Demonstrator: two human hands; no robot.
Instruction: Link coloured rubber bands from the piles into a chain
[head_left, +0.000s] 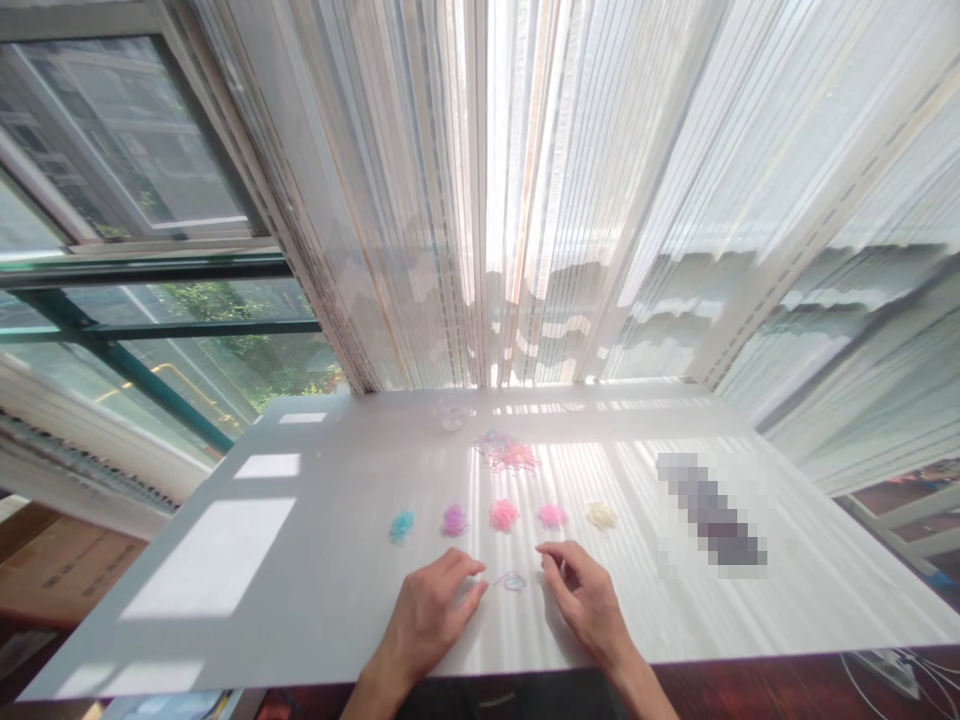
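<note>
Several thin loops (513,580) in pale purple and blue-green lie on the white table between my hands. To their left rests my left hand (439,607), its thumb and fingers apart with nothing between them. On the other side is my right hand (585,600), fingers curled and thumb apart from them, nothing visible in it. Beyond the hands runs a row of small piles: teal (401,526), purple (454,520), coral pink (504,515), bright pink (553,514) and pale yellow (601,515). A larger mixed pile (510,455) lies behind the row.
A clear round container (453,413) stands near the back of the white table (337,600). A blurred-out object (716,515) lies on the right. Sheer curtains (525,200) hang behind the table; a cardboard box (67,565) is at the far left.
</note>
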